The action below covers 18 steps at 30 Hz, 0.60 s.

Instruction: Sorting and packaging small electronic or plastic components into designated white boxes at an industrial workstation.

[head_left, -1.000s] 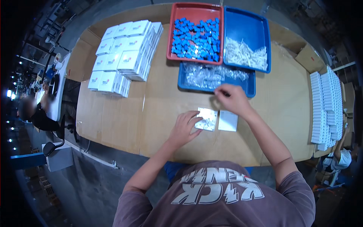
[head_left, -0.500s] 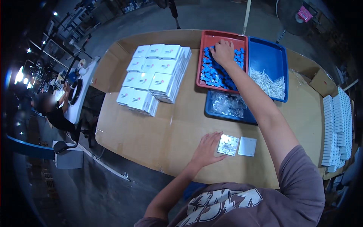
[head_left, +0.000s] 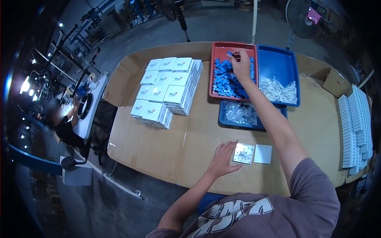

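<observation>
My left hand [head_left: 223, 159] lies on the cardboard work surface with its thumb and fingers around the left side of a square white box [head_left: 243, 153], gripping it. Small parts that I cannot make out show inside that box. Just right of it is a flat, square white lid [head_left: 263, 154]. Over the red tray [head_left: 235, 49], my right hand [head_left: 241, 65] pinches a small blue plastic piece [head_left: 230, 53] between thumb and fingertips. Many similar blue pieces [head_left: 226, 81] lie heaped in the tray beneath it.
A blue tray [head_left: 277, 59] with white stick-like parts [head_left: 278, 90] adjoins the red one. Under their front edges, another blue tray [head_left: 226, 121] holds clear plastic bags [head_left: 240, 113]. White boxes [head_left: 162, 91] stand stacked at left, more [head_left: 355, 127] at right. A person [head_left: 65, 127] sits far left.
My right hand has come up from the heap of blue pieces with one in its fingertips. The left hand stays at the white box. The whole view has shifted slightly.
</observation>
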Each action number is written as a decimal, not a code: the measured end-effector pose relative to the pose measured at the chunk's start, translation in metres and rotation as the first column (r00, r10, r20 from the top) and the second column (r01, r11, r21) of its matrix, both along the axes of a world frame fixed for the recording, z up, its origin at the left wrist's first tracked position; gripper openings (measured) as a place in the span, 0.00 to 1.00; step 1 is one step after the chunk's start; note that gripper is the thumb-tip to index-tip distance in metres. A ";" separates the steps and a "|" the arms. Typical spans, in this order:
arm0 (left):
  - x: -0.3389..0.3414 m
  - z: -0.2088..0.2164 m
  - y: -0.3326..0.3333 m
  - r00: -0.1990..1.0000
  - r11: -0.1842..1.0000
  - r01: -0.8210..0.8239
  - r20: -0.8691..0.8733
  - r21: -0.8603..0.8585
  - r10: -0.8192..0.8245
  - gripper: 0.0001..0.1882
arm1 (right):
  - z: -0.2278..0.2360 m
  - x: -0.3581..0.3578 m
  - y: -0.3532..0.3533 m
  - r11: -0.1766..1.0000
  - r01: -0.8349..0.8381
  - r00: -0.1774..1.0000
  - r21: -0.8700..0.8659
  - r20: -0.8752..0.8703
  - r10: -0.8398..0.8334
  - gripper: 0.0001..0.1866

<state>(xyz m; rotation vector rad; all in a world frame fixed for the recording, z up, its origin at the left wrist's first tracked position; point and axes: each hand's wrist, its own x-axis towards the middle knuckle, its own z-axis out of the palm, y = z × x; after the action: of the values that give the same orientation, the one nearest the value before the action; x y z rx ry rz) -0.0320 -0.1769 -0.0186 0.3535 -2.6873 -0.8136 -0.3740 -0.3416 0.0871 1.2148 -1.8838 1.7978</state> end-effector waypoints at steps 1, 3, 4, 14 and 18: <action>0.002 0.000 0.001 1.000 1.000 -0.004 0.019 -0.006 0.005 0.53 | 0.014 0.014 0.018 0.981 -0.075 0.997 -0.180 -0.027 0.071 0.10; 0.001 0.003 0.000 1.000 1.000 0.005 0.011 0.006 -0.005 0.53 | 0.041 0.037 0.061 0.962 -0.115 0.991 -0.247 -0.100 0.092 0.09; 0.002 0.004 0.002 1.000 1.000 -0.003 0.013 0.025 0.003 0.53 | 0.054 0.051 0.083 0.938 -0.173 0.978 -0.300 -0.165 0.127 0.08; 0.000 0.000 0.012 0.994 1.000 -0.006 -0.111 0.023 0.008 0.47 | 0.098 0.112 0.235 0.407 -0.269 -0.026 -0.873 0.429 0.903 0.09; 0.003 -0.001 0.024 0.991 0.997 -0.037 -0.129 0.068 0.046 0.48 | 0.102 0.132 0.273 0.400 -0.265 -0.133 -0.877 0.444 0.886 0.12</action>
<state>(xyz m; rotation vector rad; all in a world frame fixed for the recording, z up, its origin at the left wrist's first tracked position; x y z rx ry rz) -0.0289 -0.1531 -0.0191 0.3571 -2.5290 -0.8819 -0.2421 -0.0687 0.1887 0.7890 -0.4856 4.0416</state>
